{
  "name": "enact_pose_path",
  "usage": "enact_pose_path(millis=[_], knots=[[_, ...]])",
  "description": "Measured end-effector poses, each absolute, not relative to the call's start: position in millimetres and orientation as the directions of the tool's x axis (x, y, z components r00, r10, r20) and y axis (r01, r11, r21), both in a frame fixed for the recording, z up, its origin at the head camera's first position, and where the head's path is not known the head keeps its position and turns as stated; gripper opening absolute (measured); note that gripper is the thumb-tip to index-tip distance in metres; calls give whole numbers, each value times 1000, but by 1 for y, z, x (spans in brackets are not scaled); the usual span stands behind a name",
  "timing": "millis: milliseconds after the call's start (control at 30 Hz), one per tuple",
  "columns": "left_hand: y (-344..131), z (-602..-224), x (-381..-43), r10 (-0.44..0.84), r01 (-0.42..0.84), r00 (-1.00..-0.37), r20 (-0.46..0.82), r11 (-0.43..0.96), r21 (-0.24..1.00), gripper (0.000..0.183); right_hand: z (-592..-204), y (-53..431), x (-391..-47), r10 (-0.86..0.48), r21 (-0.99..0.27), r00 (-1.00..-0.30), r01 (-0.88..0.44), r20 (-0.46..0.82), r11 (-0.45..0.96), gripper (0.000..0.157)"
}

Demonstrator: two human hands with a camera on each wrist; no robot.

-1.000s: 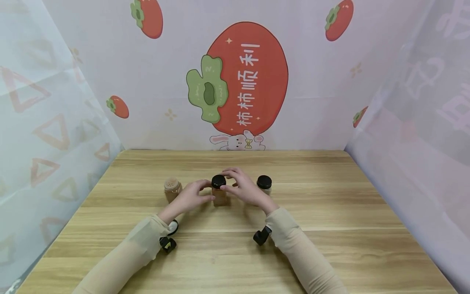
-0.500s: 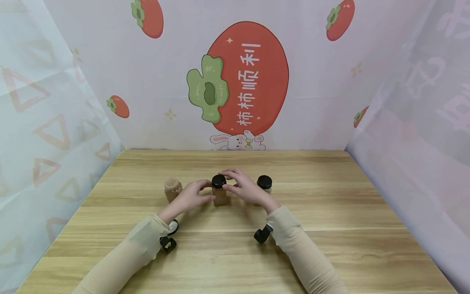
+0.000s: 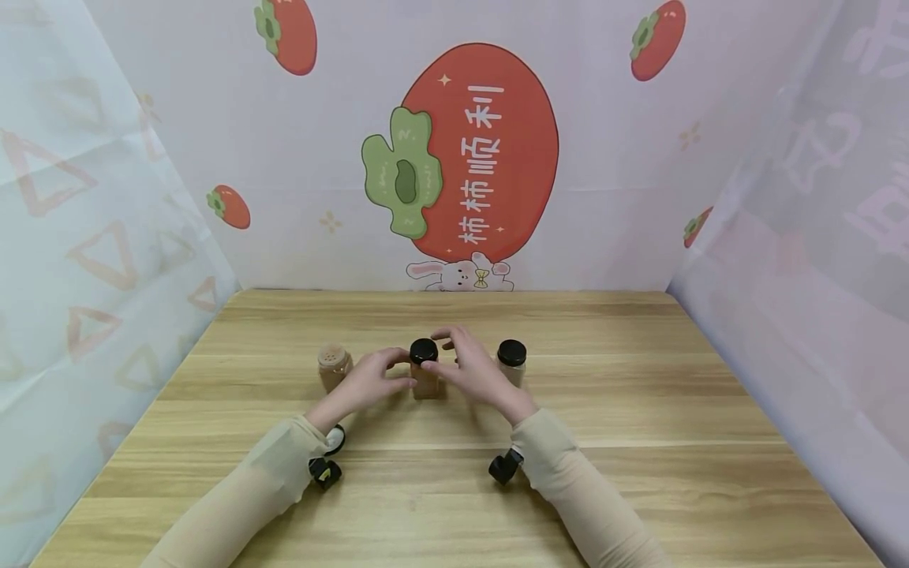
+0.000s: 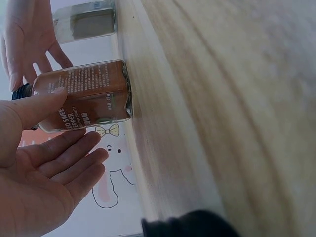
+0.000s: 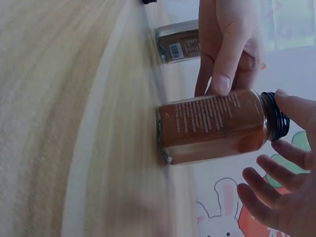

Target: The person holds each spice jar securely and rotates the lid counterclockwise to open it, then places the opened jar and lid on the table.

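A square glass spice jar [image 3: 425, 383] of reddish-brown powder stands upright on the table, its label partly readable in the left wrist view. My left hand [image 3: 369, 381] holds its body, thumb [image 4: 47, 106] on one side and fingers on the other. At the top is a black screw cap [image 3: 424, 350]. My right hand [image 3: 474, 369] has its thumb against the cap's side, the index fingertip close at the opposite edge. The other right fingers [image 5: 264, 185] are spread off the glass.
Left of the jar stands a second spice jar [image 3: 334, 367] with a bare perforated shaker top. A third jar [image 3: 512, 361], black-capped, stands to the right. By my left wrist lies a black-rimmed round piece [image 3: 334, 439], pale inside. A printed cloth [image 3: 298, 197] hangs behind the table [image 3: 604, 355].
My right hand has turned slightly: its index finger has moved right, off the cap's top edge, and its thumb has shifted left along the cap's front. The left hand and jar stay put.
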State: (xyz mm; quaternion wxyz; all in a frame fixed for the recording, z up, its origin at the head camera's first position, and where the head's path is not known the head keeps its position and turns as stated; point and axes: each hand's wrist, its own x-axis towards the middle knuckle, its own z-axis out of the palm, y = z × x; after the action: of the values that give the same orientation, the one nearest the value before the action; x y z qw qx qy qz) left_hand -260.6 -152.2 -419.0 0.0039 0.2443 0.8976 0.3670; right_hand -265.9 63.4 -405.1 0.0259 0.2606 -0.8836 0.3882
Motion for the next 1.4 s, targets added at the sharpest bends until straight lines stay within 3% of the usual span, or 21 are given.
enact_pose_path(millis=[500,1400], knots=[[-151,-419,-261,430,410,-890,151,612,676,42,-407,53,-257,-295,-636,-886,-463,358,618,47],[-152,-420,-263,447,435,-878,169,601,670,41,-397,71,-274,-555,-676,-798,-544,234,497,41]])
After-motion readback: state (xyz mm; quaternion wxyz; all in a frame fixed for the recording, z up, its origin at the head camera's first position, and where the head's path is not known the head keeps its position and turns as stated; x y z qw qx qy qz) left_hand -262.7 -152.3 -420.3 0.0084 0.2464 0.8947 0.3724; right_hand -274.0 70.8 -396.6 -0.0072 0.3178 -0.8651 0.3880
